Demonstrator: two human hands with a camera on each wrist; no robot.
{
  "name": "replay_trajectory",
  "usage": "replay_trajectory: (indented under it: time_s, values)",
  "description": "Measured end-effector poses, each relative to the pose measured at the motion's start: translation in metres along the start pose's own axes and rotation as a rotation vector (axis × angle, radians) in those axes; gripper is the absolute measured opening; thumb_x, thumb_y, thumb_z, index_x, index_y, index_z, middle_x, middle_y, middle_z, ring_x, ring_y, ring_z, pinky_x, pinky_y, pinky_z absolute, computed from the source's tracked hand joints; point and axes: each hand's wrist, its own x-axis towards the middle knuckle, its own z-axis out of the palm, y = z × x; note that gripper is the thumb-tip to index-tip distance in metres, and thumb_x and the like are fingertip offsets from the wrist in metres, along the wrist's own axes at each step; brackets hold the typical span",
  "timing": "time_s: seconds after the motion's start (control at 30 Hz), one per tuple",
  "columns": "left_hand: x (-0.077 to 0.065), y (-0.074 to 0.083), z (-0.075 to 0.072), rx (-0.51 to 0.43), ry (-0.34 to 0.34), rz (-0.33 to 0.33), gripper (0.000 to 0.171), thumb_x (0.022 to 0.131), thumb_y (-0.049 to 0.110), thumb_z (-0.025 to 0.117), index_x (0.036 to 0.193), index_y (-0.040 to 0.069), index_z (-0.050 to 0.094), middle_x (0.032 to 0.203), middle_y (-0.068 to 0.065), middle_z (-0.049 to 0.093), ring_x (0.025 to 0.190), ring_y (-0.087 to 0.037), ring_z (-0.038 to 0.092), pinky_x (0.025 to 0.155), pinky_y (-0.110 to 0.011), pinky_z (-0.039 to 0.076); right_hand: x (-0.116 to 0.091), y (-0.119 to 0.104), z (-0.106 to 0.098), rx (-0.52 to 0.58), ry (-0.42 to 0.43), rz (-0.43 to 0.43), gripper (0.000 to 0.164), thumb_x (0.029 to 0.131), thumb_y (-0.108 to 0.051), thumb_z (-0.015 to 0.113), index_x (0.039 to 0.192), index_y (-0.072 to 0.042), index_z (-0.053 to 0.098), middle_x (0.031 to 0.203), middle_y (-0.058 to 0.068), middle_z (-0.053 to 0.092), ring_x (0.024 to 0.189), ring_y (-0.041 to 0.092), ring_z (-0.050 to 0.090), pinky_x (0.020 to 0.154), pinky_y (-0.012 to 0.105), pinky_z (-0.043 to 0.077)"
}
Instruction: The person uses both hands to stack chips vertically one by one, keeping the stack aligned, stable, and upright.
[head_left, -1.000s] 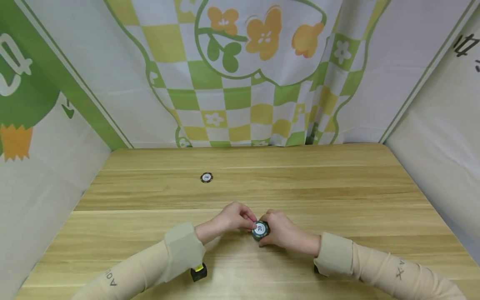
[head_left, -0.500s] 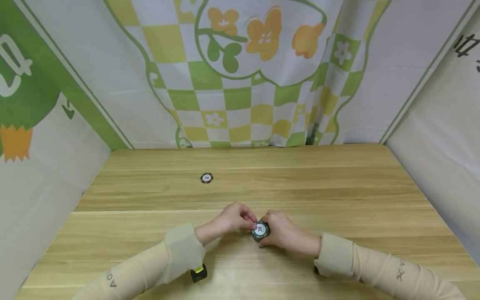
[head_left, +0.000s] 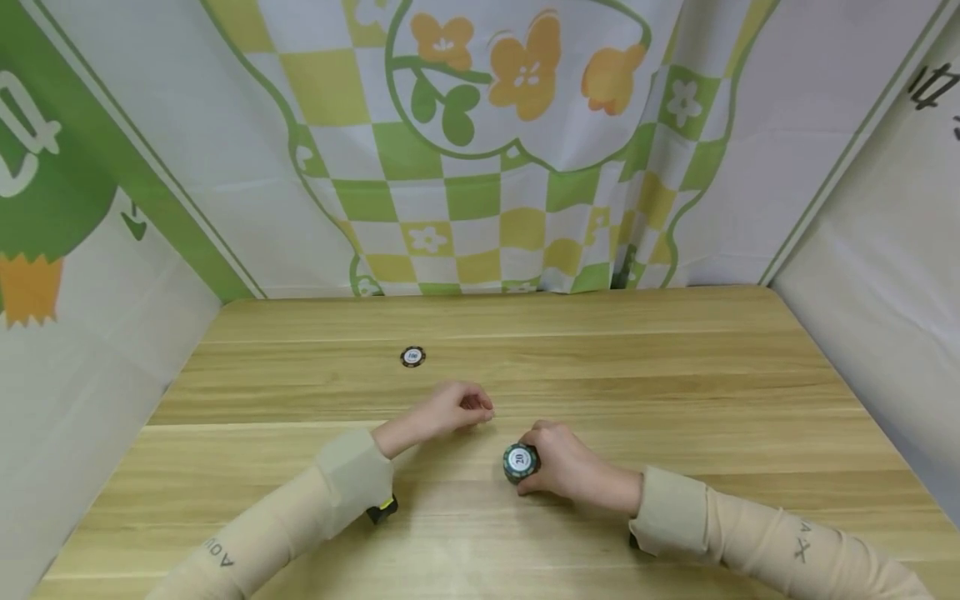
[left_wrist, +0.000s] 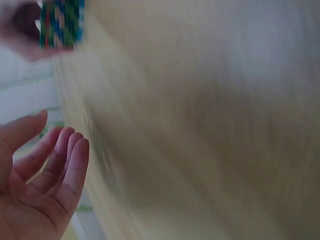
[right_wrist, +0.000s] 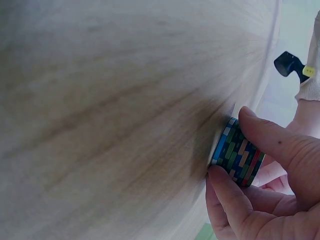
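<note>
My right hand (head_left: 566,462) grips a short stack of poker chips (head_left: 520,460) by its sides. The top chip is green with a white centre marked 20. In the right wrist view the stack (right_wrist: 237,152) shows layered blue, green and red edges between thumb and fingers, close to the tabletop. My left hand (head_left: 450,408) is up and left of the stack, apart from it. In the left wrist view its fingers (left_wrist: 75,175) are loosely bent with nothing between them. Farther back lies a single black chip (head_left: 412,357) marked 100.
All this is on a wooden table (head_left: 637,367). A patterned curtain (head_left: 480,200) hangs along its back edge, with white cloth walls (head_left: 885,250) at both sides. A black wrist device (head_left: 382,510) sits under my left cuff.
My left hand has let go of the stack's edge and moved up and to the left. My right hand still holds the stack in the same place.
</note>
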Motion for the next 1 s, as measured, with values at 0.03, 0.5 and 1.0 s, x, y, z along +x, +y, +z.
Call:
replay_trajectory:
  time_s: [0.03, 0.5, 1.0]
  values:
    - [0.001, -0.002, -0.003, 0.025, 0.007, 0.01, 0.013, 0.085, 0.01, 0.061, 0.092, -0.001, 0.063, 0.075, -0.003, 0.061, 0.065, -0.009, 0.053, 0.057, -0.022, 0.046, 0.0, 0.0, 0.0, 0.002, 0.001, -0.003, 0.042, 0.059, -0.016, 0.084, 0.09, 0.003, 0.065, 0.082, 0.004, 0.057, 0.076, 0.015, 0.055, 0.067, 0.025, 0.048]
    - [0.005, -0.012, -0.043, 0.47, 0.173, 0.025, 0.026, 0.086, 0.011, 0.061, 0.108, -0.002, 0.06, 0.104, -0.014, 0.062, 0.093, -0.026, 0.059, 0.081, -0.038, 0.048, 0.0, 0.0, 0.0, -0.012, 0.018, -0.025, 0.04, 0.058, -0.015, 0.084, 0.089, 0.003, 0.065, 0.082, 0.005, 0.058, 0.076, 0.016, 0.055, 0.067, 0.026, 0.048]
    - [0.003, -0.035, -0.059, 0.627, 0.154, -0.087, 0.048, 0.09, 0.01, 0.054, 0.131, -0.007, 0.039, 0.135, -0.028, 0.037, 0.125, -0.04, 0.033, 0.106, -0.048, 0.022, -0.001, 0.0, 0.0, 0.002, 0.003, -0.01, 0.04, 0.059, -0.014, 0.084, 0.09, 0.003, 0.065, 0.083, 0.005, 0.058, 0.077, 0.016, 0.054, 0.067, 0.026, 0.048]
